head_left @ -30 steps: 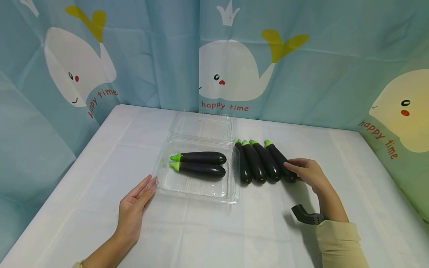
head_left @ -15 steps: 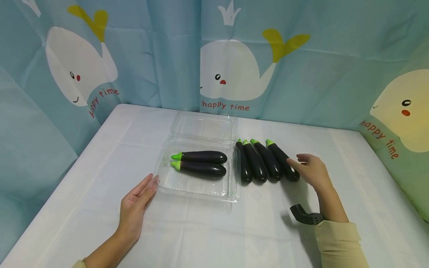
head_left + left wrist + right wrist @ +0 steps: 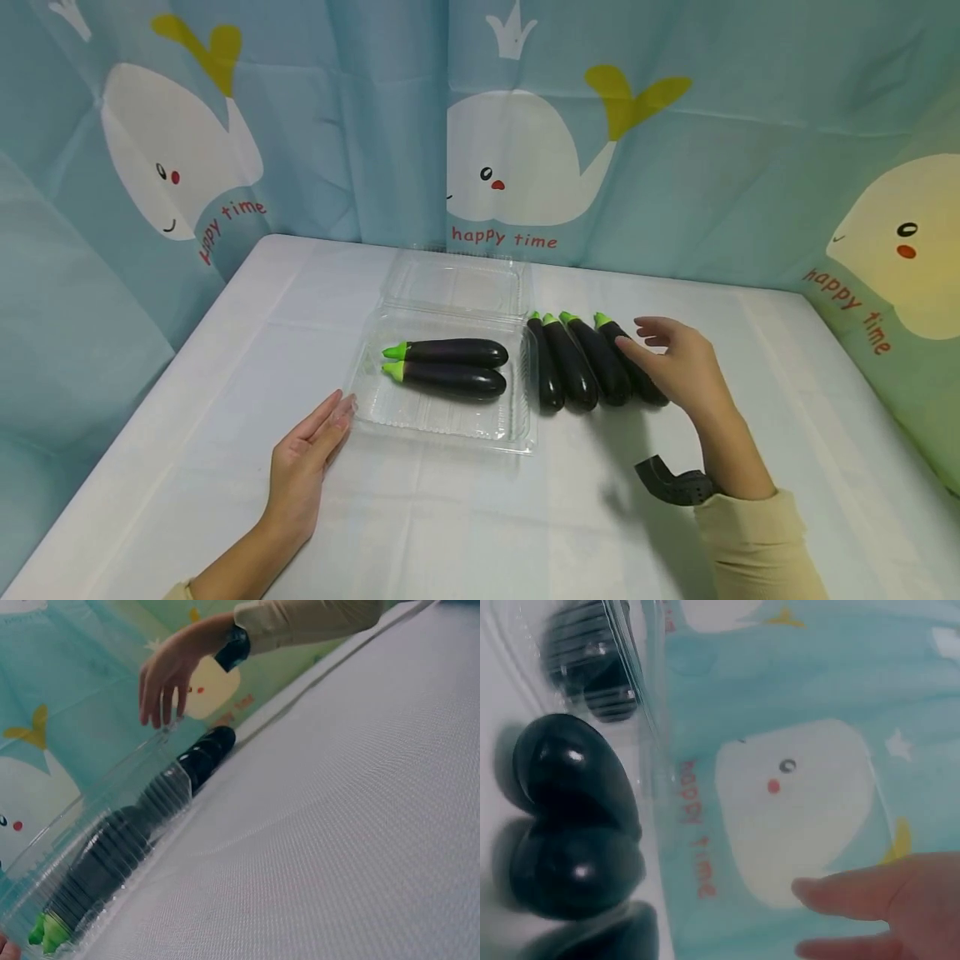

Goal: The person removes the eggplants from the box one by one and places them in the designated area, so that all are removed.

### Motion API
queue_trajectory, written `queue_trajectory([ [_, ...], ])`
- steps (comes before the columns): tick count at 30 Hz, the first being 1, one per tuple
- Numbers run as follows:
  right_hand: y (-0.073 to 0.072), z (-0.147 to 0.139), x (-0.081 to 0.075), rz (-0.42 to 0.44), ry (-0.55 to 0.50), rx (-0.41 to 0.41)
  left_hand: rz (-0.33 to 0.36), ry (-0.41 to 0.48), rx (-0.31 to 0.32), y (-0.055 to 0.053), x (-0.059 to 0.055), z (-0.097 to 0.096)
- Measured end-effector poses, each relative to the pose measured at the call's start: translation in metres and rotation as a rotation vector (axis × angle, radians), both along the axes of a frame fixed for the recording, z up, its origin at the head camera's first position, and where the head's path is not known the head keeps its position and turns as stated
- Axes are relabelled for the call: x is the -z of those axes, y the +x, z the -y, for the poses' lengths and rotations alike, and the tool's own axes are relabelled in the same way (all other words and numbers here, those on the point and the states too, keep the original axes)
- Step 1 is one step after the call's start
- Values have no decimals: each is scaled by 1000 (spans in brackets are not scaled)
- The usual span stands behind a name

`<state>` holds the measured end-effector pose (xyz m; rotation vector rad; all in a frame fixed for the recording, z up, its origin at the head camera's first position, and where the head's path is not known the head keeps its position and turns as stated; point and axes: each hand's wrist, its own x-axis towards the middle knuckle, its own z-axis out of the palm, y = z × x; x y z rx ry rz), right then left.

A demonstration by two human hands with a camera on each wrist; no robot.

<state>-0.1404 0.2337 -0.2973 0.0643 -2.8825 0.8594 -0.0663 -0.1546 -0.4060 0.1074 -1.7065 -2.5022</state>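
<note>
We log two eggplants (image 3: 450, 380) side by side in the clear container (image 3: 435, 423), green stems pointing left, lid (image 3: 465, 287) folded open at the back. Four more eggplants (image 3: 572, 367) lie in a row on the desk (image 3: 480, 533), just right of it. We see the left grip (image 3: 296, 467), fingers mostly straight, touching the container's near-left corner; the right grip (image 3: 678, 360) hovers above the row's right end, thumb and fingers loosely spread.
</note>
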Motion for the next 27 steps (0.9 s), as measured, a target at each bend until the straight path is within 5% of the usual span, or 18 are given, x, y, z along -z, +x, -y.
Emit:
queue_trajectory([
  [12, 1, 28, -11, -58, -60, -115, -6, 3, 5, 0, 0, -1],
  [27, 1, 58, -12, -11, -117, -178, -8, -3, 3, -1, 1, 0],
])
